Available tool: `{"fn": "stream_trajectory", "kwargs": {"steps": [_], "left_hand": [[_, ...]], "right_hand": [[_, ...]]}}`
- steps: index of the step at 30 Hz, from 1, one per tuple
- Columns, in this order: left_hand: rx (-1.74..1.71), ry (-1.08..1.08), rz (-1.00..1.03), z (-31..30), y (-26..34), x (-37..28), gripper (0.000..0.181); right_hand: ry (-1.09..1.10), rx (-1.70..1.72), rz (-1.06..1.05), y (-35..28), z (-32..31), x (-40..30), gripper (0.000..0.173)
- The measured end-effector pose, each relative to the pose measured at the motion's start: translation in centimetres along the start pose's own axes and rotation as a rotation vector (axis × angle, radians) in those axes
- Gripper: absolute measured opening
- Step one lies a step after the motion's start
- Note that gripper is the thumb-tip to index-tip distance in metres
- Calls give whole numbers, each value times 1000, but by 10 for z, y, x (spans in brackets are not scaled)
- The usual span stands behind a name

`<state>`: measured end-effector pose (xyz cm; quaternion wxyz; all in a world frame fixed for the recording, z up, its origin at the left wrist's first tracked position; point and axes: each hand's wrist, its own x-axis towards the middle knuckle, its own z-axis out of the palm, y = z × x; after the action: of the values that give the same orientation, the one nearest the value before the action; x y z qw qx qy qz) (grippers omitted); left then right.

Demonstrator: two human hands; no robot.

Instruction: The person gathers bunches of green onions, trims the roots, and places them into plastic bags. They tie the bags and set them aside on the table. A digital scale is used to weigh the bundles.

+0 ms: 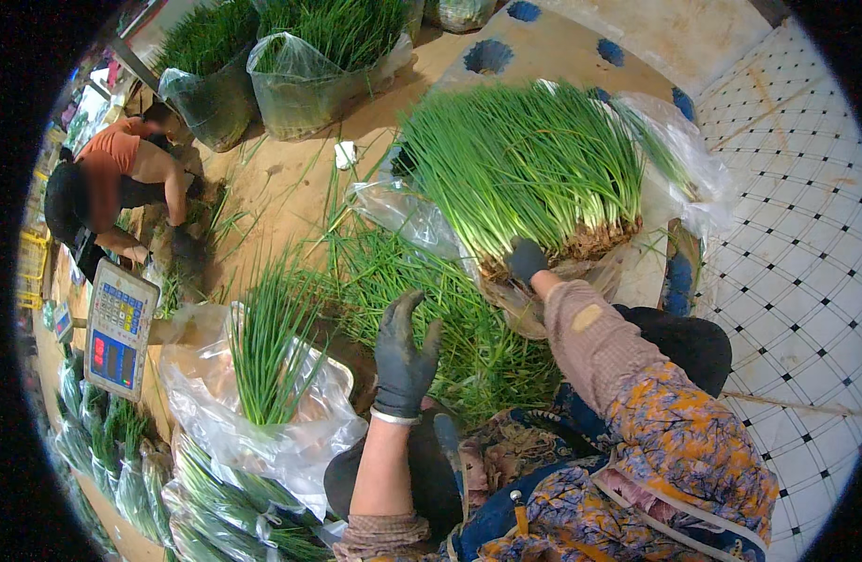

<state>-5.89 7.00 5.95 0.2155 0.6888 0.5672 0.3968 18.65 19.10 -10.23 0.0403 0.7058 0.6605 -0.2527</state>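
My left hand (405, 358), in a dark grey glove, is raised with its fingers apart and holds nothing. Below it lies a heap of loose green leaves and trimmings (403, 281). My right hand (526, 260), gloved alike, grips stalks near the root end at the close edge of a large pile of scallions (522, 154). The roots are brown and soil-covered, and the pale stalks turn green toward the far side. Clear plastic sheeting (417, 218) lies partly under the pile. To the left, a smaller scallion bunch (273, 351) rests on a plastic bag (220, 393) over a weighing scale.
The scale's display (120, 330) stands at the left. Bagged scallions (227, 499) lie below it. Large plastic bags of scallions (297, 91) stand at the back. A co-worker (122, 168) bends over at the left. Tiled sheeting (789, 281) covers the right side.
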Motion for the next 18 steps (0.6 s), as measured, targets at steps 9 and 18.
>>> {"fn": "stream_trajectory", "kwargs": {"steps": [9,18], "left_hand": [[-433,-169,-289,26,-20,-17,32],[-879,-28,-654,25,-32,-31,22]], "right_hand": [[623,534,-357,-59,-20,-91,36],[108,535,-598,-119,-21,-177,40]]}}
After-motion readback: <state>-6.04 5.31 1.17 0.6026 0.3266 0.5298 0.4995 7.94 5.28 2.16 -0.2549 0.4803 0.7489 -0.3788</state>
